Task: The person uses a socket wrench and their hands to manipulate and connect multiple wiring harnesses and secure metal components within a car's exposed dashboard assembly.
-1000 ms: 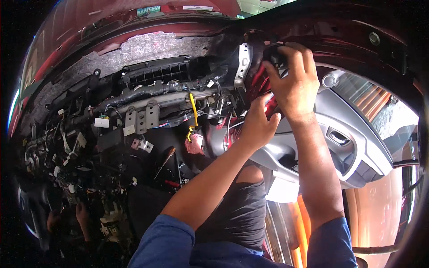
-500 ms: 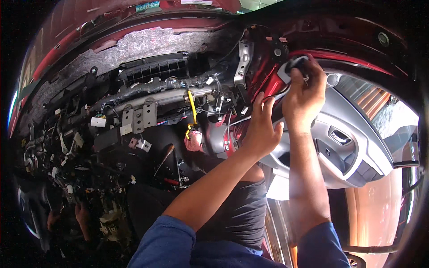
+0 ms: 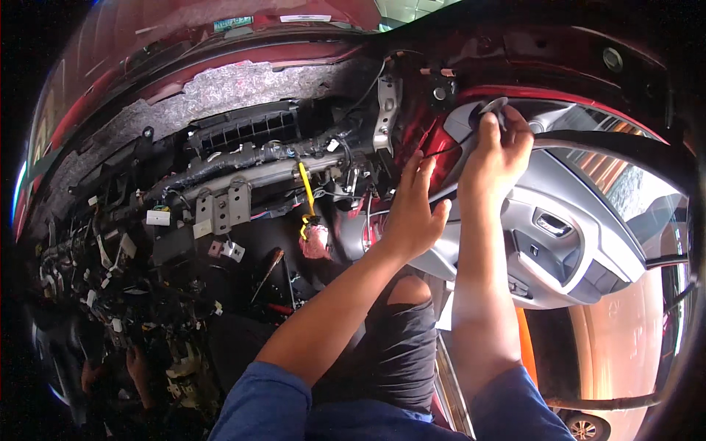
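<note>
Black strip (image 3: 599,141) now crosses the door (image 3: 581,209) beside right hand (image 3: 494,158)

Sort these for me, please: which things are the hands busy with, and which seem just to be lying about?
At the hands:
small dark-and-grey piece, held in the right hand
thin dark cable, near the left hand

Apparently lying about:
brown-handled tool
pink bundle

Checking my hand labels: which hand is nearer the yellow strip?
Left. The left hand is right of the yellow strip, not touching it; the right hand is farther right and higher in view.
</note>
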`<state>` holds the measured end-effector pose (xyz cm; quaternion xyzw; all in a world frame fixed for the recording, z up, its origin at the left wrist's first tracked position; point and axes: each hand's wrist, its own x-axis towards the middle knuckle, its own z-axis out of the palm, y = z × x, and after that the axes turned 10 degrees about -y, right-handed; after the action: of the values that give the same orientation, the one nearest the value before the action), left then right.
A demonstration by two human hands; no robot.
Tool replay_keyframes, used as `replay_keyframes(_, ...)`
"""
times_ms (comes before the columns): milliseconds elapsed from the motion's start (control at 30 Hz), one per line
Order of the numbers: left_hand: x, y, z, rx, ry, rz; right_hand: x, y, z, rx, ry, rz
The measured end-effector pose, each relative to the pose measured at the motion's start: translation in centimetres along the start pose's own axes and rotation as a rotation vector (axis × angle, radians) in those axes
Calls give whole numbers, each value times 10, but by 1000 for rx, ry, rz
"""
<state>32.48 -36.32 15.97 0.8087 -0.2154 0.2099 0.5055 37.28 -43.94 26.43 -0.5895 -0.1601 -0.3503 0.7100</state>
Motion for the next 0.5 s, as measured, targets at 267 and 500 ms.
replay_keyframes(267,13,-13,2,-67,-66,110,-9,-23,29,-887,-445,-846)
replay_keyframes(500,5,1,-2,-34,-104,11,3,-18,27,-1247,-432,-754)
